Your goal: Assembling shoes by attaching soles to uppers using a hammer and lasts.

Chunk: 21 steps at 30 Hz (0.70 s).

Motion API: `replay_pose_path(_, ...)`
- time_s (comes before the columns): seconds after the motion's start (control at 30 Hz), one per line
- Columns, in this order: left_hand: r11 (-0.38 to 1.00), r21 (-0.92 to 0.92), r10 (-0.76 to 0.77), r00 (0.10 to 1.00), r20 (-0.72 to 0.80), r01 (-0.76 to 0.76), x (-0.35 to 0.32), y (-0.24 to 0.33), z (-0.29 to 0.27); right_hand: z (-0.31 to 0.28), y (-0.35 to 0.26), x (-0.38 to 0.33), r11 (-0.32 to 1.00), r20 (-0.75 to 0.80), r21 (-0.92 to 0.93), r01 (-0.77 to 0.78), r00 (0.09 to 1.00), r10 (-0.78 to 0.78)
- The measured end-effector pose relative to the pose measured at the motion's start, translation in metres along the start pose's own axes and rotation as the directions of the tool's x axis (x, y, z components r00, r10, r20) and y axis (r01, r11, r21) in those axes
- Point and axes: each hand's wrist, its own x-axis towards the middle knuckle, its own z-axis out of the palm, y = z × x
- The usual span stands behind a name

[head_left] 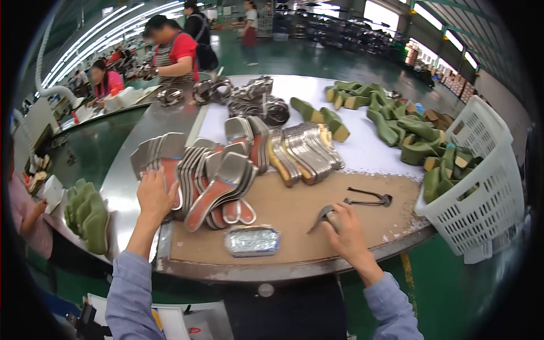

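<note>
My left hand (153,192) lies with its fingers stretched out over the near end of a stack of silver-edged, orange-red insoles (167,146). More insoles (218,192) overlap in fanned piles just to its right. My right hand (344,233) is closed around a dark, curved metal tool (321,217) low over the brown board. The hand hides most of this tool, including any handle. Beyond that hand lie black pincers (377,199), their handles pointing left. A clear pack of small silvery pieces (252,241) sits near the front edge, between my hands.
Silver and yellow insoles (303,150) and shiny dark straps (260,105) lie farther back. Green shoe lasts (391,122) cover the right back; others (88,215) stand at left. A white basket (481,187) holds lasts at right. People (175,54) work across the bench.
</note>
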Motion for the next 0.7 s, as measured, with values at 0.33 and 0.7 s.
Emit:
replay_pose_path(0.33,0.962,0.177,-0.244,0.948,0.205,0.21,0.036,0.024,0.007,-0.017,0.081,0.038,0.991,0.03,0.066,-0.116,0.993,0.114)
replay_pose_path(0.7,0.594,-0.679,-0.245,0.901,0.358,0.431,0.019,-0.049,0.006,0.062,0.23,0.221,0.893,-0.201,0.23,-0.387,0.879,0.433)
